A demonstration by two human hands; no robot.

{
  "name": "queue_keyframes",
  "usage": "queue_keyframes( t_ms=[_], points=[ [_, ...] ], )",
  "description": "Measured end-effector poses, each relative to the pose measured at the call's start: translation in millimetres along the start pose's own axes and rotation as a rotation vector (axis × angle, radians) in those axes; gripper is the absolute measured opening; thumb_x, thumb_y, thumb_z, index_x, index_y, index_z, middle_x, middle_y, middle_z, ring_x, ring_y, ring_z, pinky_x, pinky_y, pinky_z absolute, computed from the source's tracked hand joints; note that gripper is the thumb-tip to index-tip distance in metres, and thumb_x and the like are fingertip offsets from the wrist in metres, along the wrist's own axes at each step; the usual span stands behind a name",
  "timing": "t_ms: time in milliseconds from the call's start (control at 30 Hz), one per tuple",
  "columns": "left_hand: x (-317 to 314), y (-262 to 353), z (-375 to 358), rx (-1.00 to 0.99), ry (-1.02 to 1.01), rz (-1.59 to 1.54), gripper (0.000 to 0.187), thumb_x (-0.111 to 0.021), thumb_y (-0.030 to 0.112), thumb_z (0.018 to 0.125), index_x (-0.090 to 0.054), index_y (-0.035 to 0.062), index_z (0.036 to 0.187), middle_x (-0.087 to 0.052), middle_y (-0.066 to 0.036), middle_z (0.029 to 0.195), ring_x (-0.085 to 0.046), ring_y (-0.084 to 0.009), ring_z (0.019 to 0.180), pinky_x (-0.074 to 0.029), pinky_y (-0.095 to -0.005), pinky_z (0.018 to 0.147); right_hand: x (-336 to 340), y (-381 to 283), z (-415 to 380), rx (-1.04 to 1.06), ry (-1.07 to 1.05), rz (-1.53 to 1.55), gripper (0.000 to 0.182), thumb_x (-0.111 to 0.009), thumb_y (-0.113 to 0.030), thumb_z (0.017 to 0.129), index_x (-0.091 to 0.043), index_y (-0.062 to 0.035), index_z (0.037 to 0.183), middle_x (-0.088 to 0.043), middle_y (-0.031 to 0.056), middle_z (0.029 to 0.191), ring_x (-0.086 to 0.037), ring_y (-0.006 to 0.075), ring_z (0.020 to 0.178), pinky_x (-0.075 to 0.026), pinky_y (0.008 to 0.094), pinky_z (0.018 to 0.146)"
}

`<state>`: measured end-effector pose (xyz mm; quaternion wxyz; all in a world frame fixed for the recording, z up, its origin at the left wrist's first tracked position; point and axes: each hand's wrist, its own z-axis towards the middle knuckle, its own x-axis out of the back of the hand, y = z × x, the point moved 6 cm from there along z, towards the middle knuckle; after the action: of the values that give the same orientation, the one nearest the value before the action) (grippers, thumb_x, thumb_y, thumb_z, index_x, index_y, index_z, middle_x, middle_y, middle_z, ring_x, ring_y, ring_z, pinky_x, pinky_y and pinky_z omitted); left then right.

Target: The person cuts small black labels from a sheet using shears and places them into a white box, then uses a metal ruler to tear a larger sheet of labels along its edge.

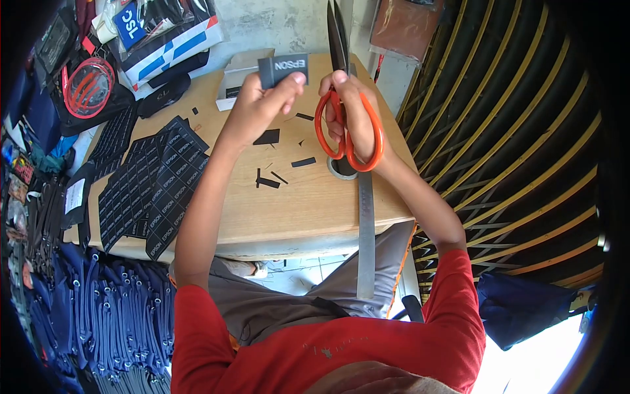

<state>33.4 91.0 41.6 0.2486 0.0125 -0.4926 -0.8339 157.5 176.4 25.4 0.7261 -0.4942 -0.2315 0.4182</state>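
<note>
My left hand (261, 108) is closed on a small black label (283, 65) with EPSON printed in white, held up above the table between thumb and fingers. My right hand (357, 108) grips a pair of scissors (375, 141) by its orange handles. The dark blades point up and away from me, nearly together, to the right of the label and apart from it. Below my right hand are a roll of tape (335, 172) and a long metal ruler (365, 243) that sticks out over the table's front edge. Black scraps (267, 137) lie between my forearms.
Sheets of EPSON labels (172, 180) overlap on the left of the wooden table (295, 210). An open white box (226, 104) stands at the back. Blue strapped items (118, 315) are piled at lower left. Yellow-edged black coils (512, 138) rise on the right.
</note>
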Motion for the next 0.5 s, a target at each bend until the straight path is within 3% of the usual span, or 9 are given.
queue_keyframes(
  t_ms=[133,200,333,500],
  points=[
    [13.2,5.1,-0.3,-0.022,0.129,-0.046,0.033,-0.061,0.031,0.094,-0.059,0.0047,0.075,-0.05,0.003,0.06,-0.045,-0.0053,0.056,-0.035,-0.0217,0.052,-10.1,7.6,-3.7,0.054,-0.093,-0.03,0.048,-0.04,-0.05,0.1,-0.049,-0.0038,0.093,-0.044,0.0018,0.06,-0.042,0.0099,0.047,-0.035,0.026,0.044],
    [13.6,7.2,-0.7,-0.072,0.147,-0.068,0.035,-0.06,0.031,0.095,-0.058,0.0041,0.073,-0.05,0.003,0.06,-0.045,-0.0055,0.055,-0.035,-0.0223,0.051,-15.2,7.7,-3.7,0.2,-0.138,-0.194,0.05,-0.039,-0.052,0.1,-0.047,-0.0037,0.094,-0.042,0.0015,0.063,-0.041,0.0104,0.055,-0.036,0.0276,0.052],
    [7.6,9.9,-2.6,-0.079,0.153,-0.043,0.036,-0.06,0.032,0.095,-0.059,0.0032,0.073,-0.05,0.003,0.059,-0.044,-0.0052,0.054,-0.035,-0.0223,0.051,-21.9,8.8,-11.0,0.082,-0.154,-0.237,0.051,-0.038,-0.053,0.101,-0.048,-0.0028,0.096,-0.043,0.0023,0.065,-0.042,0.0123,0.061,-0.038,0.0308,0.059],
    [3.9,6.8,-4.1,-0.07,0.201,-0.029,0.038,-0.06,0.034,0.096,-0.062,0.0015,0.076,-0.048,0.004,0.059,-0.041,-0.0039,0.054,-0.034,-0.0221,0.05,-27.9,11.3,-15.8,0.105,-0.149,-0.278,0.051,-0.035,-0.048,0.102,-0.05,0.0004,0.101,-0.047,0.0059,0.065,-0.047,0.0153,0.059,-0.04,0.0336,0.058]
  ],
)
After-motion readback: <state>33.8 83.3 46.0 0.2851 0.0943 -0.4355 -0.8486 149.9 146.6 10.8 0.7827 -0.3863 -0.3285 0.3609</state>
